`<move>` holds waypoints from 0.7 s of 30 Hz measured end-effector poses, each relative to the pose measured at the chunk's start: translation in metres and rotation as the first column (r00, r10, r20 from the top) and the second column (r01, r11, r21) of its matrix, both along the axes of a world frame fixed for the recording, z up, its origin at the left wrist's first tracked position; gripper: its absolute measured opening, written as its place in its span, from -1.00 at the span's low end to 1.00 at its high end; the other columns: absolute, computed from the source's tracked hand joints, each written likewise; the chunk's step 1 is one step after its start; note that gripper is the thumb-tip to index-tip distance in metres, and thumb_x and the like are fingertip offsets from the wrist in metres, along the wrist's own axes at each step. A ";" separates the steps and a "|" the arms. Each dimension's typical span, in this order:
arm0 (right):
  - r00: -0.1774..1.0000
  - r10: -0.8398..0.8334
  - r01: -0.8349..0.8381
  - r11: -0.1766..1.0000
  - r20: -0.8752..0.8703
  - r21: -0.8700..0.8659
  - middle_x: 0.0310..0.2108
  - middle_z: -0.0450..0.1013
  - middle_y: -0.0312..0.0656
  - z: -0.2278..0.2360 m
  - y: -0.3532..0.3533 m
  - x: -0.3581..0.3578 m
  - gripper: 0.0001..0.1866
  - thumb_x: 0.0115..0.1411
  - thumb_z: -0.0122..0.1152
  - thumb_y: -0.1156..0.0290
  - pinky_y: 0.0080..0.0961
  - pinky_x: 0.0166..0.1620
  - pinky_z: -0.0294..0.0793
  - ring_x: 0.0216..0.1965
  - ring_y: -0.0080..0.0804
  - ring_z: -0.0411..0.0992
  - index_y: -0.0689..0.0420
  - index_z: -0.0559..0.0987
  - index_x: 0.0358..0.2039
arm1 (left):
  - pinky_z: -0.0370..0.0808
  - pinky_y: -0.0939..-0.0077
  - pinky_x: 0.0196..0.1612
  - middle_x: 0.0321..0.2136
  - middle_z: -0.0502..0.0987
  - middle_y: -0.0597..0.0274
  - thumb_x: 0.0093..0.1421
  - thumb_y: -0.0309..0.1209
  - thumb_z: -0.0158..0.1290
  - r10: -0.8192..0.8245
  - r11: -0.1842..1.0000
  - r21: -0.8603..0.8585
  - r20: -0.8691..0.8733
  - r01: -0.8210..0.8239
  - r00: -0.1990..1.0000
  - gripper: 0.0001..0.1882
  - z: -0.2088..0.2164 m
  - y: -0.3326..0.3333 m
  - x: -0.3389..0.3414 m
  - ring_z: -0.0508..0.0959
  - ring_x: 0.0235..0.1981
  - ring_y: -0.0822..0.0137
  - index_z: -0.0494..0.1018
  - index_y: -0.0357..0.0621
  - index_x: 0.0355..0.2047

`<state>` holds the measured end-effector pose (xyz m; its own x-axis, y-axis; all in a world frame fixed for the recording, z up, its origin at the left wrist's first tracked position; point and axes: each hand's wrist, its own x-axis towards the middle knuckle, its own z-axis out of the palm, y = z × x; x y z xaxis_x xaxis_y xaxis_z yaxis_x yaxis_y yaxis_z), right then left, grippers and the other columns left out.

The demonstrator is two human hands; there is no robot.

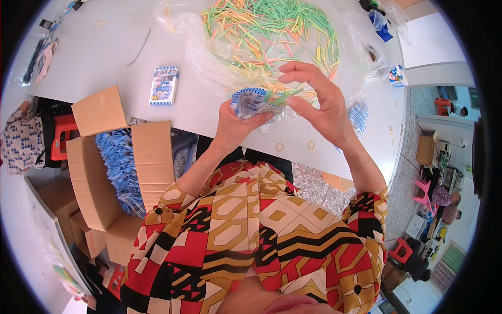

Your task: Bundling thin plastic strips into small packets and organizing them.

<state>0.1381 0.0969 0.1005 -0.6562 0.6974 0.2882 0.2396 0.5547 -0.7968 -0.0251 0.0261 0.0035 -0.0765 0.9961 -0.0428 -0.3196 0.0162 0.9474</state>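
Over the near edge of the table, my left hand (231,128) grips a small clear packet (250,102) with blue-and-white striped edges. Several thin green and yellow sticks (282,98) show at the packet's right end. Close to that end is my right hand (328,104), its thumb and fingers apart in a wide curve with nothing visible between them. Beyond both hands, a large heap of thin green, yellow and orange sticks (277,26) lies on a spread clear plastic bag (201,65).
A filled blue-and-white packet (164,85) lies to the left. Beside me stands an open cardboard box (90,178) full of blue packets (121,170). Rubber bands (280,147) and another striped packet (358,117) lie near the table's right side. A person sits at the far left.
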 end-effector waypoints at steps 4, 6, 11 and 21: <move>0.984 -0.028 -0.036 0.934 -0.174 -0.355 -0.18 0.40 -0.24 -0.006 0.003 0.011 -0.71 0.13 -0.03 0.50 -0.53 0.00 0.22 -0.08 -0.50 0.30 0.25 0.39 -0.11 | 0.45 0.63 -0.28 -0.38 0.52 0.27 -0.11 -0.63 0.20 0.014 1.000 0.013 0.062 -0.015 0.998 -0.68 -0.001 0.001 0.000 0.49 -0.37 0.52 0.44 -0.27 -0.29; 0.976 -0.070 -0.039 0.875 -0.205 -0.483 -0.18 0.39 -0.24 -0.010 0.002 0.016 -0.71 0.17 -0.08 0.49 -0.55 -0.01 0.22 -0.08 -0.52 0.30 0.27 0.37 -0.09 | 0.45 0.63 -0.28 -0.38 0.52 0.27 -0.12 -0.63 0.20 0.008 1.000 0.026 0.074 -0.010 0.997 -0.67 0.002 0.001 0.001 0.49 -0.37 0.52 0.43 -0.27 -0.28; 0.996 -0.018 -0.012 0.938 -0.083 -0.346 -0.26 0.43 -0.21 -0.034 -0.007 0.026 -0.79 0.14 -0.02 0.58 -0.62 -0.06 0.26 -0.16 -0.56 0.33 0.29 0.44 -0.18 | 0.44 0.64 -0.28 -0.40 0.52 0.28 -0.13 -0.64 0.20 -0.068 0.997 -0.027 0.043 0.069 0.997 -0.68 0.008 0.001 0.006 0.49 -0.37 0.52 0.44 -0.26 -0.29; 0.875 -0.435 0.343 0.867 -0.213 -0.362 -0.33 0.43 -0.29 -0.053 -0.024 0.076 -0.86 0.18 -0.03 0.55 -0.70 -0.22 0.34 -0.30 -0.66 0.35 0.23 0.45 -0.25 | 0.44 0.52 -0.29 -0.48 0.52 0.21 0.11 -0.43 0.04 -0.096 0.994 -0.046 0.046 0.098 0.994 -0.81 0.007 0.002 0.009 0.51 -0.42 0.44 0.42 -0.26 -0.28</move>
<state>0.2139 0.0731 0.0478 -0.2363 0.9602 0.1492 0.1270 0.1827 -0.9749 -0.0164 0.0281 0.0101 0.0230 0.9955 -0.0923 -0.3556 0.0944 0.9298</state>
